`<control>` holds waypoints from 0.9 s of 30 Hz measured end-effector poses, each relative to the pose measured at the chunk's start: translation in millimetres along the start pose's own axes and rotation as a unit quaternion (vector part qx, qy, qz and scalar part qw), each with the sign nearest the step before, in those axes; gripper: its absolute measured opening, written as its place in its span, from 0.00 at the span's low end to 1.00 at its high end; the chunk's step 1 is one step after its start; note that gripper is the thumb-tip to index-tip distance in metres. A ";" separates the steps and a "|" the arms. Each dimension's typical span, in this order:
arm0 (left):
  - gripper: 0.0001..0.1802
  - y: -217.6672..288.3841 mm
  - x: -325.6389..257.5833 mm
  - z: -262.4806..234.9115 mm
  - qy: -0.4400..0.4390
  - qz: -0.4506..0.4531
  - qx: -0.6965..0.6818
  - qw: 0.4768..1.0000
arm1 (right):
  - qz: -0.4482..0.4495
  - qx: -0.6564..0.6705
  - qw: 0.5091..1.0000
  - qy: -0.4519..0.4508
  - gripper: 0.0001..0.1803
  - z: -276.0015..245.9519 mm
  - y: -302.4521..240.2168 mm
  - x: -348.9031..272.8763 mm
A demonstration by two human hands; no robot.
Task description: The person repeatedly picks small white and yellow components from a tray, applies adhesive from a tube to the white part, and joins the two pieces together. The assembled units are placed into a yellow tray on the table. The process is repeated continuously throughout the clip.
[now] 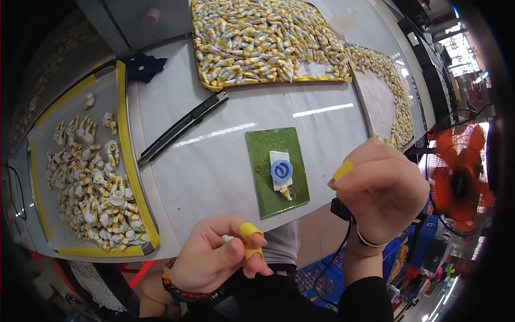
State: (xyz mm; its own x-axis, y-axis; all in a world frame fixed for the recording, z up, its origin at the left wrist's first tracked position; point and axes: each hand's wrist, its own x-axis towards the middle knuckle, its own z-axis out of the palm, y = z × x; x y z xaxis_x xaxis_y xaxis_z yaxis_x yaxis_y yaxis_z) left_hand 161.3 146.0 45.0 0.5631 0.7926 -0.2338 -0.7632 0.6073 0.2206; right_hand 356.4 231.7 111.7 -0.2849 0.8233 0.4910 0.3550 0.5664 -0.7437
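My left hand point(212, 255) is closed near the table's front edge, yellow tape wrapped round its fingertips. A small white piece point(227, 238) shows between its thumb and fingers; the rest is hidden. Over the right side of the table my right hand point(383, 188) is raised, thumb and fingers pinched together, with yellow tape on one finger. Whatever it may pinch is too small to make out. Between the hands lies a green plate point(258, 185). On it are a white pad point(276, 156), a round blue piece point(281, 171) and a small white-and-yellow cone-shaped piece point(286, 193).
A yellow-edged tray point(124, 134) at left holds a heap of small white-and-yellow pieces. Another tray point(257, 84) at the back is full of similar ones, and a board point(370, 94) carries more. A black utility knife point(182, 126) lies between. An orange fan point(460, 177) stands at right.
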 end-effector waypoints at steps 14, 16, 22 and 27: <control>0.48 -5.3 5.5 9.5 -0.022 0.086 0.355 0.931 | 0.035 0.239 0.951 -0.194 0.11 -11.7 -2.1 -24.2; 0.50 -5.6 5.4 11.3 -0.010 0.100 0.392 0.914 | 0.054 0.328 0.896 -0.294 0.13 0.6 2.6 -32.3; 0.53 -6.1 6.2 14.0 -0.020 0.098 0.408 0.907 | 0.050 0.424 0.837 -0.341 0.13 20.7 4.7 -44.4; 0.52 -5.6 6.1 12.0 -0.008 0.066 0.402 0.913 | 0.028 0.404 0.861 -0.308 0.10 17.2 9.3 -41.0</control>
State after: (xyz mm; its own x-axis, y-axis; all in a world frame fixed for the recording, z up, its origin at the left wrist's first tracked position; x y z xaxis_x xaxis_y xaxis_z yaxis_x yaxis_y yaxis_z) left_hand 172.8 148.2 53.7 0.4920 0.8588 -0.1430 -0.3488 0.3450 0.8714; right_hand 356.0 202.5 76.9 -0.7942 0.5306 0.2961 -0.2813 0.1108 -0.9532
